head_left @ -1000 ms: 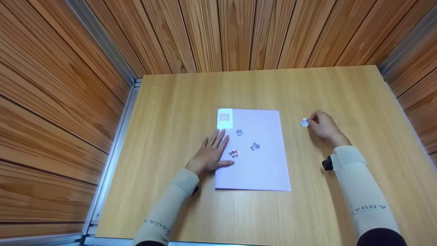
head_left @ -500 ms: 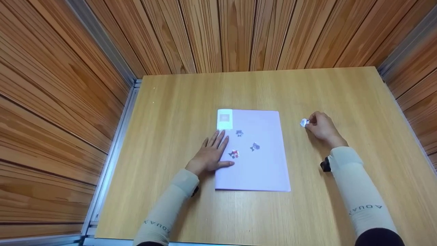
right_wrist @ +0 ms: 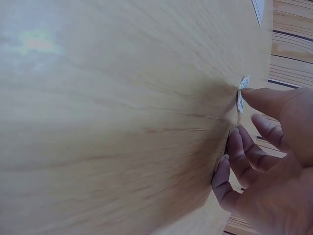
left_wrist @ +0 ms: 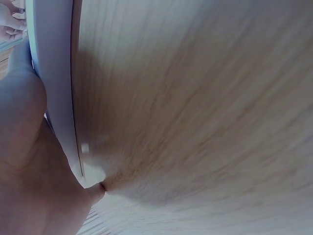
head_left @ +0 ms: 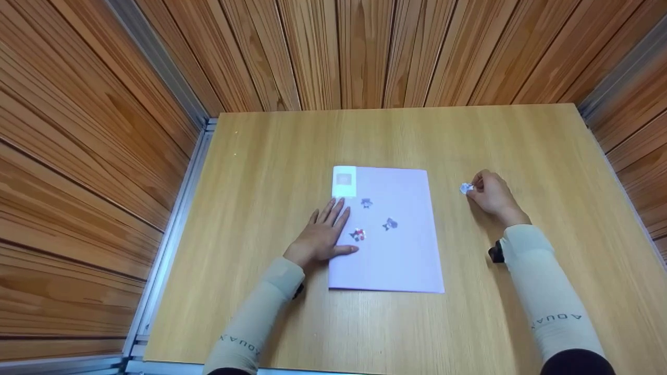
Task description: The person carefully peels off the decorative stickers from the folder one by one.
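In the head view my left hand (head_left: pixel 319 237) lies flat, fingers spread, on the left edge of a lilac folder (head_left: pixel 388 265). Small character stickers are on the cover: a grey-purple one (head_left: pixel 366 203) near the top, another grey-purple sticker (head_left: pixel 390 224) at the middle, and a red-and-dark sticker (head_left: pixel 358 235) near my thumb. Right of the folder, my right hand (head_left: pixel 495 197) pinches a small pale sticker (head_left: pixel 465 188) just at the table surface. The right wrist view shows the thumb against this sticker (right_wrist: pixel 244 83), other fingers curled near the wood; the index contact is partly hidden.
The folder lies on a light wooden table (head_left: pixel 292 156), its top left corner bearing a white label (head_left: pixel 344 179). Wood-plank walls (head_left: pixel 359 52) stand behind and at both sides, with a metal frame rail (head_left: pixel 172 229) along the left edge.
The right hand has shifted very slightly to the left, and the sticker at its fingertips has turned a little. My left hand and the folder stay in place.
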{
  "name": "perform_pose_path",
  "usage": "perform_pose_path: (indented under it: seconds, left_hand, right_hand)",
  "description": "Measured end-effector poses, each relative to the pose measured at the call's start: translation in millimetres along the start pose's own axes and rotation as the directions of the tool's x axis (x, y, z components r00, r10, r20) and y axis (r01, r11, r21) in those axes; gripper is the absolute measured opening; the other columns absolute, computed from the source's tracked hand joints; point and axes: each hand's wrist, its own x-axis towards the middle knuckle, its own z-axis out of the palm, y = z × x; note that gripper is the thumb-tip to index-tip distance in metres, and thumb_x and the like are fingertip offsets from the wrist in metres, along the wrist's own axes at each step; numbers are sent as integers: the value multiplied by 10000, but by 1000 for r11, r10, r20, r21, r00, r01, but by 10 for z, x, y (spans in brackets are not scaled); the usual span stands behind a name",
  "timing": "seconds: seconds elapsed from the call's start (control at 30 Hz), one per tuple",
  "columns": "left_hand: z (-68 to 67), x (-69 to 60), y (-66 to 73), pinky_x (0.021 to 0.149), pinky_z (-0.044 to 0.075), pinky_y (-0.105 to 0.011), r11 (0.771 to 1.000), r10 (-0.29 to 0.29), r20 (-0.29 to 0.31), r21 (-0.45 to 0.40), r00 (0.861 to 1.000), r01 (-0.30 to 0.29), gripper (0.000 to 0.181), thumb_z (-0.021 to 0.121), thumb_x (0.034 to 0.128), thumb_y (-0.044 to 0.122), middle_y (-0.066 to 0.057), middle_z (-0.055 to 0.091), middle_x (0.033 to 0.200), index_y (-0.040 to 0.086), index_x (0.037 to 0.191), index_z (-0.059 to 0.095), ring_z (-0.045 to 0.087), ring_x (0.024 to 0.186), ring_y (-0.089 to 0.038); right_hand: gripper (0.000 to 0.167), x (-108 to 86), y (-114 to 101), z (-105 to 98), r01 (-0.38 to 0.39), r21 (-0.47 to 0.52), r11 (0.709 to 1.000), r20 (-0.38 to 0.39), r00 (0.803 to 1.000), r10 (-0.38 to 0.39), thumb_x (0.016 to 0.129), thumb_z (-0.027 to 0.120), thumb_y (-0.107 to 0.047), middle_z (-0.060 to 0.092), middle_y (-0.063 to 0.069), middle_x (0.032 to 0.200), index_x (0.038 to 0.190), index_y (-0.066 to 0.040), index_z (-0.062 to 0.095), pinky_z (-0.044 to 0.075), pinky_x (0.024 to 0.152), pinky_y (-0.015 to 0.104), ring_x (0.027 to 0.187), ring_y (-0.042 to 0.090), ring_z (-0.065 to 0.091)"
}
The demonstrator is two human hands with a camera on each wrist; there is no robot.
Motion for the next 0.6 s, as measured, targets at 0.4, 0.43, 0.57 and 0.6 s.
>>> perform_pose_path:
  seconds: [0.4,0.43,0.57,0.6]
  left_hand:
    - [-2,2,-5,1256,54,-562,1000,-4,5,-5,1000,4,1024,437,949,760,-55,-130,1722,158,1658,8,-135,1575,-286]
    - [-4,3,-4,1256,53,-561,1000,-6,8,-7,1000,6,1025,438,949,761,-53,-131,1722,160,1658,6,-137,1575,-284]
    - [-10,0,-1,1257,47,-557,1000,-12,12,-14,1000,12,1027,442,946,762,-47,-132,1722,167,1658,2,-140,1574,-280]
    - [-11,0,0,1257,48,-558,1000,-12,11,-14,1000,12,1026,442,946,762,-48,-130,1722,167,1658,3,-137,1575,-281]
  right_hand:
    - [374,1,-50,7,-48,-19,999,7,999,48,1027,587,-188,460,268,1174,1236,95,461,417,914,552,1029,402,464]
    - [383,3,-52,10,-52,-19,998,7,999,53,1027,591,-197,461,266,1173,1238,96,462,418,913,545,1026,399,465]
    - [434,7,-69,17,-60,-26,998,9,998,60,1028,599,-243,459,278,1183,1245,107,463,425,916,554,1022,404,469]
    - [444,8,-74,18,-62,-28,998,10,998,62,1028,599,-252,458,281,1186,1248,109,461,426,918,555,1023,405,470]
